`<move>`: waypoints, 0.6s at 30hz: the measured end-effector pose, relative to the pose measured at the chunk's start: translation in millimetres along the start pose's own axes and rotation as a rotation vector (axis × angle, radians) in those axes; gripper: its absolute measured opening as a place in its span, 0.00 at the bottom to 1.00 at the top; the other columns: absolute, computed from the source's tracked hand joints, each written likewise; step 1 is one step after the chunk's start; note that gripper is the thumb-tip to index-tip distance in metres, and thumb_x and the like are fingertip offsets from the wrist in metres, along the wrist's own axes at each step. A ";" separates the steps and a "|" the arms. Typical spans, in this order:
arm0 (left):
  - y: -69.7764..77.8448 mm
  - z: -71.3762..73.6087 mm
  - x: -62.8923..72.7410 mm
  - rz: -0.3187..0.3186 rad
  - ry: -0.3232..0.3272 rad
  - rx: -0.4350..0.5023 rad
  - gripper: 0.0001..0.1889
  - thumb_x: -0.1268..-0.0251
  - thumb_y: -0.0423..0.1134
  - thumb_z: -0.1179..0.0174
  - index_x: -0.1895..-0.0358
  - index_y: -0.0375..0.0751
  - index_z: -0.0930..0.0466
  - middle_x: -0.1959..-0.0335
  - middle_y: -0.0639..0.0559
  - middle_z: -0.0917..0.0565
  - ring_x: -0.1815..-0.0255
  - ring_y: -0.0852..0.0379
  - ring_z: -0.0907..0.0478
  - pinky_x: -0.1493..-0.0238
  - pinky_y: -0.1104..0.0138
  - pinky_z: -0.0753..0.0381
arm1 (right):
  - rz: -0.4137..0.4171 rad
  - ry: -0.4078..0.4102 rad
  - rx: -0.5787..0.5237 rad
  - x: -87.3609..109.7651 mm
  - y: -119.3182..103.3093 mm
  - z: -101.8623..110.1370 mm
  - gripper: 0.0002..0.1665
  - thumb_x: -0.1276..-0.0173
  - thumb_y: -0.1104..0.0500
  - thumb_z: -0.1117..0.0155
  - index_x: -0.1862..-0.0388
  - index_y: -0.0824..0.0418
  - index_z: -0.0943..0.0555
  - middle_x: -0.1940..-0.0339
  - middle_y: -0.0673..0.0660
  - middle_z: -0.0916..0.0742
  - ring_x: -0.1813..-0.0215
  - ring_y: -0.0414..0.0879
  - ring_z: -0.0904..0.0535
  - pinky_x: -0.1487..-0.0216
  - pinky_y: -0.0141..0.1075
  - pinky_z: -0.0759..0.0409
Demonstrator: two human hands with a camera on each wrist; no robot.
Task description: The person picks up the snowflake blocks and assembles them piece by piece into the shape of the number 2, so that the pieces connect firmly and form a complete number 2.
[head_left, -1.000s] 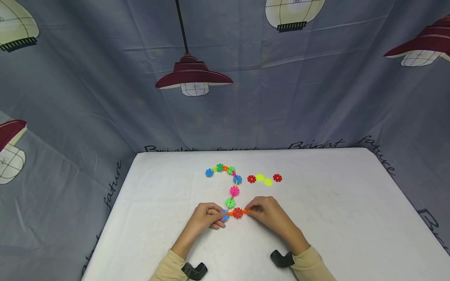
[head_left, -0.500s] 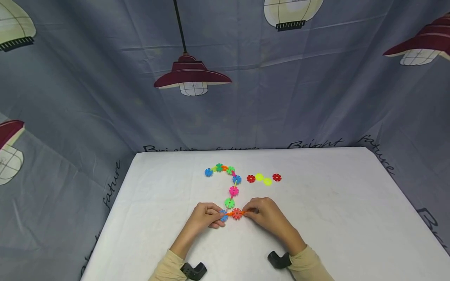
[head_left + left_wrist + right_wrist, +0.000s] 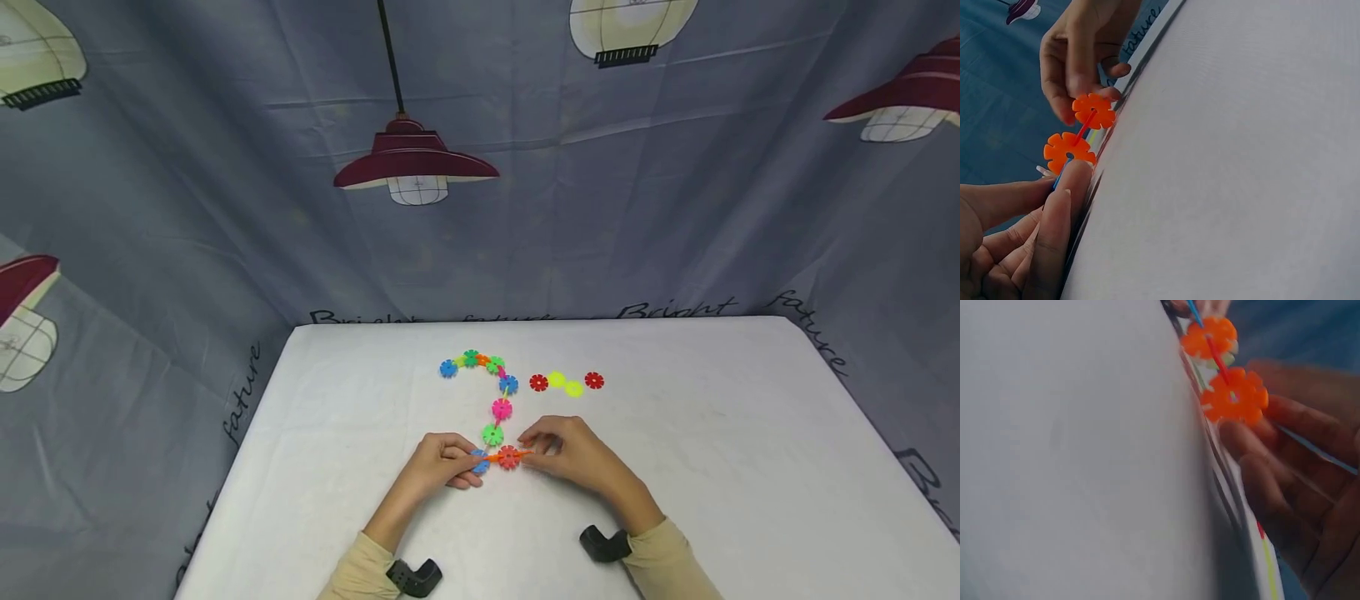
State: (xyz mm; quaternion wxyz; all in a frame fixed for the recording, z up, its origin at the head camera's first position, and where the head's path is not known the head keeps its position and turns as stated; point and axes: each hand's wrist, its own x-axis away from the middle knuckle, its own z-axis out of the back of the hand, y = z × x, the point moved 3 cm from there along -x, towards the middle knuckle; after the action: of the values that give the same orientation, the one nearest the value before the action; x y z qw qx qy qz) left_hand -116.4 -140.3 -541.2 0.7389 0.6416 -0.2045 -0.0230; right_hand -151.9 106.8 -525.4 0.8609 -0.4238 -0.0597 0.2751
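Note:
A chain of slotted, flower-shaped plastic discs curves over the white table; a pink disc (image 3: 502, 409) and a green disc (image 3: 492, 435) are in its middle. My left hand (image 3: 448, 461) pinches the blue disc (image 3: 480, 462) near its close end. From there an orange disc (image 3: 1067, 152), a red disc (image 3: 509, 457) standing edge-on in the left wrist view, and a second orange disc (image 3: 1235, 397) run to the right. Around that last orange disc my right hand (image 3: 573, 450) has its thumb and index finger spread apart, the thumb close to its edge; whether it touches cannot be told.
Right of the chain lie loose discs: a red one (image 3: 538, 382), two yellow ones (image 3: 556, 379) (image 3: 573, 389) and another red one (image 3: 594, 380). The white table (image 3: 712, 467) ends at a grey curtain (image 3: 525, 250) printed with lamps. Black wrist cameras (image 3: 415, 578) sit by both sleeves.
My right thumb and index finger, earlier pinching the end orange disc, have parted, and the right hand has shifted slightly. The left hand keeps its hold on the blue disc.

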 end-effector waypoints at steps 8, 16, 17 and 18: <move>-3.2 0.8 -0.2 0.037 0.007 0.000 0.14 0.29 0.38 0.33 0.51 0.28 0.17 0.67 0.38 0.09 0.72 0.58 0.10 0.68 0.69 0.12 | -0.201 0.108 -0.103 -19.8 29.9 16.8 0.21 0.29 0.56 0.28 0.40 0.59 0.18 0.71 0.51 0.16 0.78 0.40 0.22 0.76 0.32 0.23; -1.6 -0.6 1.1 0.035 -0.003 0.005 0.15 0.29 0.38 0.33 0.50 0.27 0.18 0.67 0.37 0.09 0.72 0.59 0.10 0.69 0.70 0.12 | -0.303 0.034 -0.129 -40.5 45.0 21.3 0.32 0.27 0.55 0.30 0.28 0.57 0.27 0.70 0.55 0.17 0.82 0.44 0.22 0.77 0.37 0.18; -1.1 -0.7 1.1 0.031 -0.005 0.001 0.15 0.29 0.38 0.34 0.50 0.27 0.18 0.66 0.37 0.09 0.72 0.59 0.10 0.68 0.69 0.12 | -0.312 0.027 -0.126 -42.6 45.4 22.1 0.32 0.27 0.55 0.31 0.27 0.58 0.27 0.70 0.55 0.17 0.83 0.44 0.22 0.78 0.37 0.18; -1.0 -0.8 0.9 0.031 -0.006 -0.001 0.15 0.29 0.38 0.34 0.50 0.27 0.18 0.66 0.37 0.09 0.72 0.58 0.10 0.68 0.69 0.12 | -0.321 0.023 -0.123 -44.5 45.8 22.8 0.32 0.27 0.56 0.31 0.27 0.58 0.27 0.71 0.54 0.16 0.83 0.44 0.21 0.78 0.37 0.18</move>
State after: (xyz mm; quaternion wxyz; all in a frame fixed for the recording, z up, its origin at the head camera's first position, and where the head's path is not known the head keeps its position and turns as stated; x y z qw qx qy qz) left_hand -115.1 -140.0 -542.0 0.7390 0.6378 -0.2167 -0.0136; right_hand -216.4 121.8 -540.0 0.8668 -0.4639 -0.1337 0.1249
